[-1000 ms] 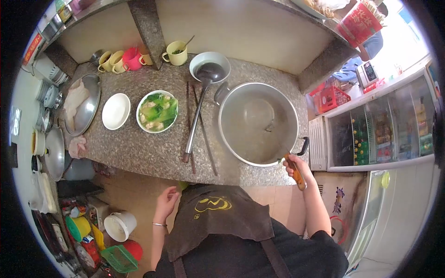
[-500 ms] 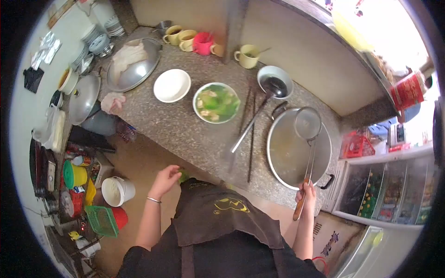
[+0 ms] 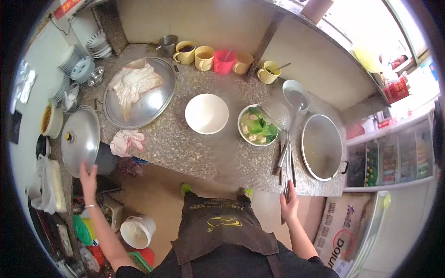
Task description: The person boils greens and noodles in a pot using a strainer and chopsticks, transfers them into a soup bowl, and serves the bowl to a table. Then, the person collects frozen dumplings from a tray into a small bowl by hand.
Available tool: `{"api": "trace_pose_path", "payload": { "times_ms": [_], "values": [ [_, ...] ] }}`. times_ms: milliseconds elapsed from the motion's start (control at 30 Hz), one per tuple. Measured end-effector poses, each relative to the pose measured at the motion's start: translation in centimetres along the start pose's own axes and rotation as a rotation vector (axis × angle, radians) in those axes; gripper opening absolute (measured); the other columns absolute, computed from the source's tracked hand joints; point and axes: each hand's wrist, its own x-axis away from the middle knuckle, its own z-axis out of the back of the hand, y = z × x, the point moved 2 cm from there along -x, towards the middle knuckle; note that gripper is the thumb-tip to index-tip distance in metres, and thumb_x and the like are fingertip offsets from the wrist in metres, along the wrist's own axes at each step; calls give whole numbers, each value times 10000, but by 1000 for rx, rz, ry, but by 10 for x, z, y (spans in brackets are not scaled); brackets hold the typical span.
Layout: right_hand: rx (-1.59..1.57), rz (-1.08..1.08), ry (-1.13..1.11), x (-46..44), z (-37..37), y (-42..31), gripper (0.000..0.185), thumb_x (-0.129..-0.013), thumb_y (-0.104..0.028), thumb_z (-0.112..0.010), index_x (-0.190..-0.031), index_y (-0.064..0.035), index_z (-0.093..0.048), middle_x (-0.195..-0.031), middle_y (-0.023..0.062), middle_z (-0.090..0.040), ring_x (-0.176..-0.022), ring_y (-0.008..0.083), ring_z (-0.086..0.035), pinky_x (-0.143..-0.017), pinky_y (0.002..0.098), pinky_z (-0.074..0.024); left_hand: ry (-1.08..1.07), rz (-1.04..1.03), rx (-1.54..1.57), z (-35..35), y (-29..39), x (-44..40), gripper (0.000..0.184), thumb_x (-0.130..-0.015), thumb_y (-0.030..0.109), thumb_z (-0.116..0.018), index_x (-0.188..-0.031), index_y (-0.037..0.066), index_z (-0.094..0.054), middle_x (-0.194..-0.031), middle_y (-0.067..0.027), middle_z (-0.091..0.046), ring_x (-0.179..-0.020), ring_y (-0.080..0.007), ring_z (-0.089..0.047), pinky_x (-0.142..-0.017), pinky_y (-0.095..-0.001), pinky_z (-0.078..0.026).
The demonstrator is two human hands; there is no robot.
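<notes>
Your right hand (image 3: 289, 204) is clamping its grip on a round, blurred wire-mesh strainer (image 3: 275, 114); your left hand (image 3: 88, 180), grip apart, is overlapping a shiny, domed metal lid (image 3: 82, 136).

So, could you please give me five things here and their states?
Large round silver metal pot: uncovered
Round white bowl: empty
Second round white bowl: holding greens
Domed silver metal lid: knob up, left hand at its edge
Round metal strainer: in right hand
</notes>
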Motion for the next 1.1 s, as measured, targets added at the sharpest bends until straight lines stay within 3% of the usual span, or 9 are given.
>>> {"api": "trace_pose_path", "payload": {
  "times_ms": [167,367,533,667,733,800,900,1000,1100],
  "values": [
    [-138,-20,130,34,-24,-61,601,-864,7,-451,-1427,-63,-253,-791,-15,-473,-515,37,-409,-448,194,-373,47,-258,-678,30,-179,-168,539,-867,267,-581,-1303,-12,-428,-1300,-210,-474,-1209,-315,-446,-1010,-383,-333],
    [-723,-292,230,24,-68,-109,136,-934,-153,-458,-1043,-74,-443,-806,40,-503,-473,79,-428,-398,207,-373,-4,24,-593,27,-187,-253,593,-818,335,-610,-1265,-25,-457,-1273,-224,-484,-1184,-356,-446,-1007,-393,-344],
    [-1299,-518,262,0,-63,-76,184,-904,-251,-494,-934,-72,-460,-858,44,-512,-529,81,-411,-427,188,-368,16,216,-242,6,-214,-253,534,-795,211,-650,-1233,-43,-477,-1258,-196,-507,-1164,-292,-490,-994,-359,-357],
    [-773,-402,539,-46,-50,-73,179,-906,-252,-490,-949,-78,-483,-780,45,-545,-537,101,-477,-443,229,-402,-98,35,-776,22,-171,-272,441,-826,219,-598,-1159,-57,-509,-1106,-224,-584,-1008,-360,-557,-885,-402,-425],
    [-633,-244,512,-81,-44,-64,161,-902,-223,-490,-983,-83,-493,-762,30,-538,-491,96,-476,-409,233,-393,99,165,-492,40,-81,-246,401,-833,223,-584,-1108,-64,-533,-1040,-248,-598,-960,-387,-563,-836,-419,-440],
    [-425,-215,505,-122,-36,-46,377,-885,-173,-497,-1235,-42,-449,-763,35,-537,-448,99,-468,-388,243,-384,77,7,-451,19,-228,-283,361,-836,212,-581,-1065,-66,-552,-1031,-259,-593,-947,-391,-557,-838,-420,-436],
    [-93,-198,566,-173,-38,-9,527,-876,-147,-539,-1364,-61,-360,-784,57,-565,-481,104,-476,-423,253,-400,-20,157,-293,39,-180,-259,303,-834,164,-570,-1024,-72,-561,-943,-224,-593,-886,-352,-567,-809,-386,-440],
    [271,-142,559,-195,-40,-32,584,-810,-191,-603,-1338,-71,-384,-1121,241,-579,-1034,374,-567,-879,399,-435,2,108,-262,76,-49,-209,413,-860,256,-566,-1103,-78,-576,-1062,-229,-613,-942,-328,-581,-843,-363,-466],
    [369,-148,539,-213,-43,-9,598,-801,-202,-610,-1342,-90,-381,-1151,215,-569,-1034,381,-551,-874,409,-441,46,0,-367,95,-27,-197,420,-842,231,-611,-1110,-90,-563,-1016,-241,-626,-897,-333,-600,-822,-350,-470]
  ]
}}
